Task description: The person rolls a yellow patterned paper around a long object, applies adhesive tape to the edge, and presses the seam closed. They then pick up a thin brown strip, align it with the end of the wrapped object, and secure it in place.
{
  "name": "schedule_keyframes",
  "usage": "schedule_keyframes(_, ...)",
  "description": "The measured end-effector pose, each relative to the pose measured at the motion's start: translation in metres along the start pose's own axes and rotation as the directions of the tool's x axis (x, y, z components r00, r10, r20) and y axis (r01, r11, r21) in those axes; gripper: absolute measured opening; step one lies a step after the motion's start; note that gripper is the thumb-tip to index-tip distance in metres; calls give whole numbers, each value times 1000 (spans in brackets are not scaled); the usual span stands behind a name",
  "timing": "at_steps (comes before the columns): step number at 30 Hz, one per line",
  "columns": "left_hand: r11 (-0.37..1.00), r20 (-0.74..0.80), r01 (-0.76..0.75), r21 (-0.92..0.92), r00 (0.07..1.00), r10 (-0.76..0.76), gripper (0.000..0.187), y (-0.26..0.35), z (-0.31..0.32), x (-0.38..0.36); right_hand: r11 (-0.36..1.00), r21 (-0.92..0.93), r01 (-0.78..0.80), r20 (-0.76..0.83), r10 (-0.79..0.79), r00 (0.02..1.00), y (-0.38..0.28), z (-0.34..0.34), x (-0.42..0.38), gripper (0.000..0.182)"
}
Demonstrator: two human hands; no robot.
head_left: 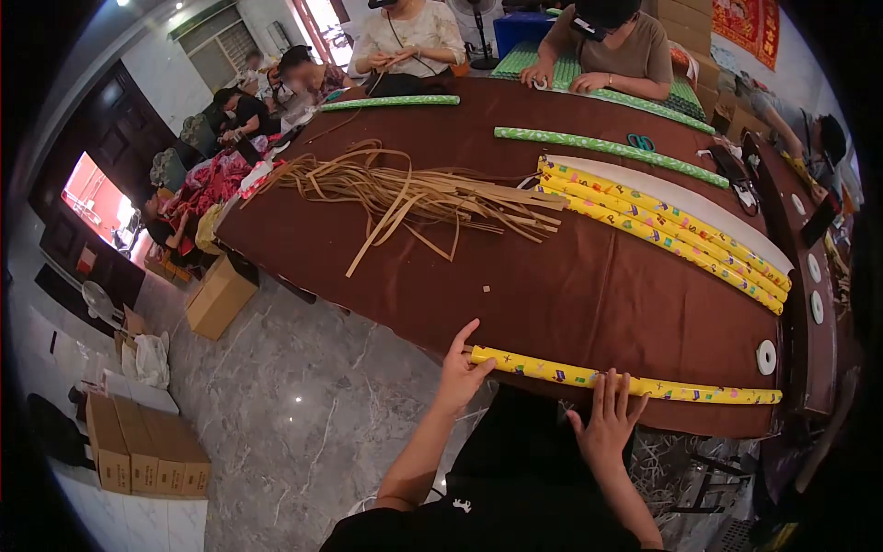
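Observation:
A long yellow patterned paper roll (570,374) lies along the near edge of the brown table (589,294). My left hand (458,373) rests at its left end, thumb and fingers spread around the tip. My right hand (607,419) lies flat with fingers apart against the roll's middle, pressing its near side. Neither hand lifts the roll off the table.
Several more yellow rolls (662,225) lie beside a white sheet further up the table, a pile of tan strips (414,195) is at the middle, and green rolls (607,145) and scissors (641,142) lie beyond. White tape rolls (765,357) sit right. Other people work at the far end. Cardboard boxes (147,455) stand on the floor.

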State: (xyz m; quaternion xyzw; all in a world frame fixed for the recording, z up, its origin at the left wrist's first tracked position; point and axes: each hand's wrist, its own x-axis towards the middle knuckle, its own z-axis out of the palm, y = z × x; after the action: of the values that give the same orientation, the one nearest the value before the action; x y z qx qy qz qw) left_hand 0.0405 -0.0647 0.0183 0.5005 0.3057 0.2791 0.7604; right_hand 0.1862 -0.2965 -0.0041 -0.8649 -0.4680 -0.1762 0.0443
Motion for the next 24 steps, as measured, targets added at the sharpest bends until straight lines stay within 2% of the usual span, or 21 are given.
schedule_keyframes(3,1000,6,-27,10,1000,27,74,-3,-2,1,997,-60,-52,-20,51,999,25,5,-15,82)
schedule_keyframes(5,997,-21,32,66,999,-30,74,0,-1,1,990,-99,-104,-20,102,995,39,6,-23,84)
schedule_keyframes(7,999,-9,29,44,1000,-29,74,0,-2,1,977,-116,-177,1,178,984,53,6,-29,83)
schedule_keyframes(8,999,2,28,23,1000,-28,74,0,-2,1,965,-185,-186,-31,184,983,58,3,-31,83)
schedule_keyframes(12,999,-14,25,36,1000,-25,74,3,3,0,949,-227,-219,-83,205,975,80,11,-41,81)
schedule_keyframes(15,996,-63,46,71,997,-42,74,7,7,0,954,-191,-231,-51,225,973,80,10,-39,79)
schedule_keyframes(17,998,-60,66,9,996,-65,73,7,8,0,968,83,-239,-90,246,965,72,10,-33,74)
schedule_keyframes(18,998,-62,66,8,996,-66,73,7,8,1,969,182,-165,-123,189,974,71,9,-30,68)
schedule_keyframes(19,998,-55,62,8,997,-62,72,7,8,1,969,184,-164,-121,188,975,70,6,-27,68)
schedule_keyframes(21,998,-49,65,8,997,-64,72,7,5,3,996,15,-89,-9,89,996,69,-4,-22,61)
schedule_keyframes(23,994,-27,76,80,997,-74,73,5,-1,3,998,-44,-42,-40,41,998,81,4,-26,60)
schedule_keyframes(24,992,-56,117,51,992,-114,73,13,7,2,998,-60,-26,-50,23,998,88,5,-29,61)
